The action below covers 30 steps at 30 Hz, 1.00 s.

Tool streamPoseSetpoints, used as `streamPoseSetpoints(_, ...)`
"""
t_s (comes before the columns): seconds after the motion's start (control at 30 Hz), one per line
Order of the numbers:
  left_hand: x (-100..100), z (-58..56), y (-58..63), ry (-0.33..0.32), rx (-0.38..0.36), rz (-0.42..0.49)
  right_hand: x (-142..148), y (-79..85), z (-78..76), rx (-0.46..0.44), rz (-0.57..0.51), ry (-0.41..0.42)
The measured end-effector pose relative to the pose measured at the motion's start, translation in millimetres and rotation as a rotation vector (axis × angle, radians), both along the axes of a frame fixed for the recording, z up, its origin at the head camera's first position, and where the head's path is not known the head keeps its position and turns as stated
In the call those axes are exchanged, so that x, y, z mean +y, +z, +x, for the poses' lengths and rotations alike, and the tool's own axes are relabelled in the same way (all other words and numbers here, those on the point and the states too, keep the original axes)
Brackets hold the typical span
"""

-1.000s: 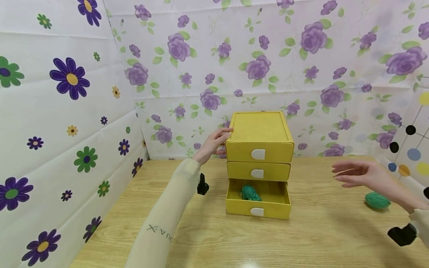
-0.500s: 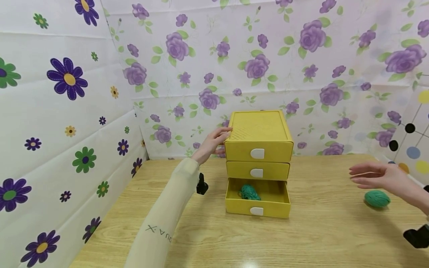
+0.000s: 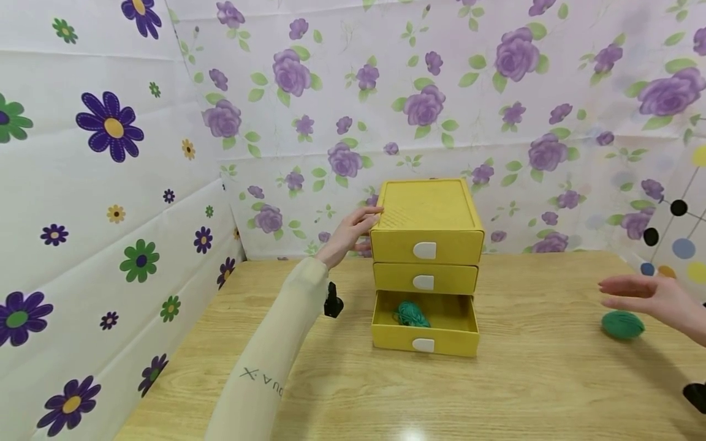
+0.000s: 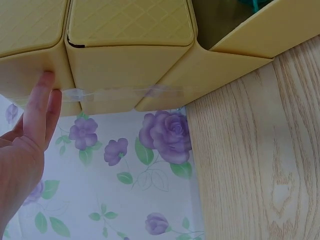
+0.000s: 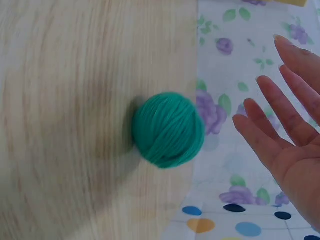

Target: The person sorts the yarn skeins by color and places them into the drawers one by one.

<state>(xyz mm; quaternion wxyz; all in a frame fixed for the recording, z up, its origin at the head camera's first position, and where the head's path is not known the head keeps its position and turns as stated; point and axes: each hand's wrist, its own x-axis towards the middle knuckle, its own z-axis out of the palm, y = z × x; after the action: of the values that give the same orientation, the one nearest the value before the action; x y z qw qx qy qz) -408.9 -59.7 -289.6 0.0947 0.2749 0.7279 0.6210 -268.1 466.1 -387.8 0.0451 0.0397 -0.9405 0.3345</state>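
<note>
A yellow three-drawer box (image 3: pixel 427 245) stands on the table with its bottom drawer (image 3: pixel 397 339) pulled out. In that drawer lies a tangle of green yarn (image 3: pixel 412 314). My left hand (image 3: pixel 353 231) rests its nearly straight fingers against the box's upper left side; the left wrist view shows the fingertips (image 4: pixel 47 77) on the side wall. Over at the right, my right hand (image 3: pixel 656 297) hovers above a green ball of yarn (image 3: pixel 622 325), apart from it, with spread, relaxed fingers. The right wrist view has the yarn ball (image 5: pixel 169 130) beside the hand, which holds nothing.
The wooden table (image 3: pixel 342 392) runs back to a flowered cloth backdrop (image 3: pixel 309 153). Another flowered cloth (image 3: pixel 60 202) hangs along the left side, and a dotted cloth (image 3: pixel 684 226) along the right. The two upper drawers are closed.
My right hand has moved right, from the bare table to just above the yarn ball. My left hand stays on the box. The drawer and the yarn have not moved.
</note>
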Motion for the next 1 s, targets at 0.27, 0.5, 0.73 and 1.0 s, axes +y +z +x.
streamPoseSetpoints(0.27, 2, -9.2, -7.7, 0.029, 0.016, 0.003, 22, -14.0, 1.7, 0.117, 0.073, 0.013)
streamPoseSetpoints(0.5, 2, -8.5, -7.2, 0.038, 0.020, -0.010, 31, -26.8, 2.9, 0.149, 0.023, 0.071)
streamPoseSetpoints(0.73, 2, -8.0, -6.5, 0.021, 0.008, -0.011, 35, -39.1, 3.0, 0.144, -0.008, 0.081)
streamPoseSetpoints(1.0, 1, -8.2, -6.9, 0.019, 0.017, -0.009, 36, -43.6, 1.9, 0.104, 0.037, 0.089)
